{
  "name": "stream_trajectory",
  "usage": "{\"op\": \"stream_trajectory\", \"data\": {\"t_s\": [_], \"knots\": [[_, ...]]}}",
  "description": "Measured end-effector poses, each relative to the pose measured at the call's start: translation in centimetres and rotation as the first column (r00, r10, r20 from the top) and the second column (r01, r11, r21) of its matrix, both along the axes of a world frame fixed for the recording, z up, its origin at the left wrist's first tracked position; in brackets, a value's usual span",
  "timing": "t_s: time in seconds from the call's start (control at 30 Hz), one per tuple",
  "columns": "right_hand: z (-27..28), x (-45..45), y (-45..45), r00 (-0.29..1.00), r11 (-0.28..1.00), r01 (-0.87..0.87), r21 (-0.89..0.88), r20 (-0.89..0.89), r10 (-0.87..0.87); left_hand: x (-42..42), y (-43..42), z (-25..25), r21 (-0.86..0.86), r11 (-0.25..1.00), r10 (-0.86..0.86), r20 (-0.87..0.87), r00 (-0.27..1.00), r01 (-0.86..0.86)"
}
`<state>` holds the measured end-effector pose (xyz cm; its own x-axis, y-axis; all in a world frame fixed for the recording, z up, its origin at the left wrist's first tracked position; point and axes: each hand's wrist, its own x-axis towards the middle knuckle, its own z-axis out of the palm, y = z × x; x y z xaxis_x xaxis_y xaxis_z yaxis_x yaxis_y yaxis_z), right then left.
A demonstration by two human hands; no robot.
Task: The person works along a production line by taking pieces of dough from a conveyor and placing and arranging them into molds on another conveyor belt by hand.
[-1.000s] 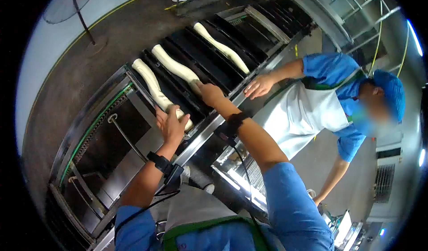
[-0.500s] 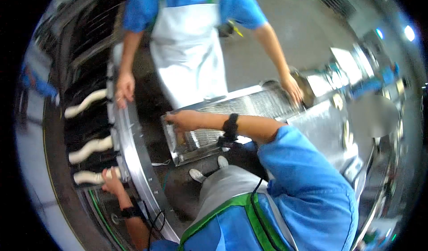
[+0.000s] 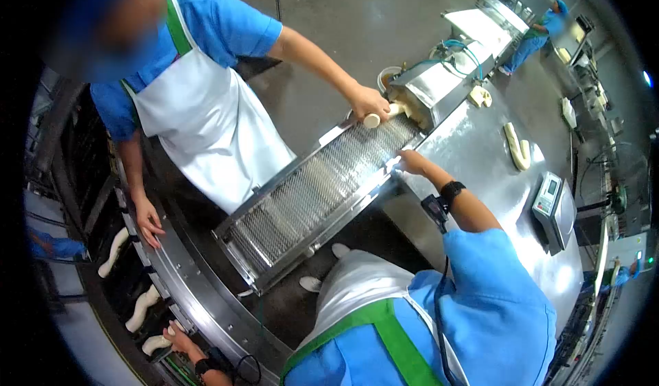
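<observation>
At the lower left, my left hand (image 3: 180,339) is closed round the end of a pale dough strip (image 3: 156,343) lying in a dark trough. My right hand (image 3: 414,162) is at the near side rim of the mesh conveyor (image 3: 322,180); its fingertips are too unclear to tell whether they are closed. Across the conveyor, a co-worker's hand (image 3: 371,103) holds a rolled dough piece (image 3: 373,120) by the machine outlet. The co-worker's other hand (image 3: 147,221) rests at the curved metal rail (image 3: 195,283). Two more strips (image 3: 143,308) (image 3: 113,252) lie in troughs.
A steel table (image 3: 473,180) on the right carries a folded dough piece (image 3: 516,147), a smaller lump (image 3: 480,96) and a digital scale (image 3: 549,195). The co-worker in a white apron (image 3: 206,125) stands across the conveyor. Another person (image 3: 539,36) is farther back.
The view has swung right. My right hand has left the dough strip and moved across to the mesh conveyor's side. My left hand stays at its strip. The co-worker's far hand now holds dough.
</observation>
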<state>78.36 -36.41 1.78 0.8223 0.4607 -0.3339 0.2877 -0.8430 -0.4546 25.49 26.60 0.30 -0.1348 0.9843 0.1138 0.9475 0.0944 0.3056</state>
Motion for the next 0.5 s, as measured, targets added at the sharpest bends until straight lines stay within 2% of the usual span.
{"op": "stream_trajectory", "data": {"t_s": [0.03,0.2,0.23,0.37,0.43,0.5], "knots": [[-0.2,-0.5,-0.4,0.997,1.0,-0.006,-0.016,0.079,0.008,1.3,-2.2,2.3,-0.017,0.996,0.084,0.059,0.995,-0.084],[-1.3,1.5,-2.1,0.996,1.0,0.011,-0.023,0.091,-0.009,-0.6,0.4,0.2,-0.029,0.999,0.038,0.052,0.998,-0.036],[-1.2,2.7,-2.0,0.994,0.992,-0.05,-0.115,0.087,0.061,-0.6,0.4,-0.1,-0.029,0.999,0.034,0.053,0.998,-0.032],[-1.2,0.6,-2.7,0.998,1.0,0.007,-0.016,0.069,-0.006,-1.8,0.5,-1.4,0.04,0.983,0.181,-0.029,0.983,-0.179],[-0.6,0.5,-2.3,0.998,0.999,0.048,0.007,0.041,-0.048,-2.3,-0.7,-0.7,0.04,0.996,0.078,0.058,0.995,-0.081],[0.4,0.9,-2.1,1.0,0.998,0.021,-0.062,0.001,-0.021,-1.8,-1.4,-0.7,0.019,0.993,0.113,0.047,0.993,-0.114]]}}
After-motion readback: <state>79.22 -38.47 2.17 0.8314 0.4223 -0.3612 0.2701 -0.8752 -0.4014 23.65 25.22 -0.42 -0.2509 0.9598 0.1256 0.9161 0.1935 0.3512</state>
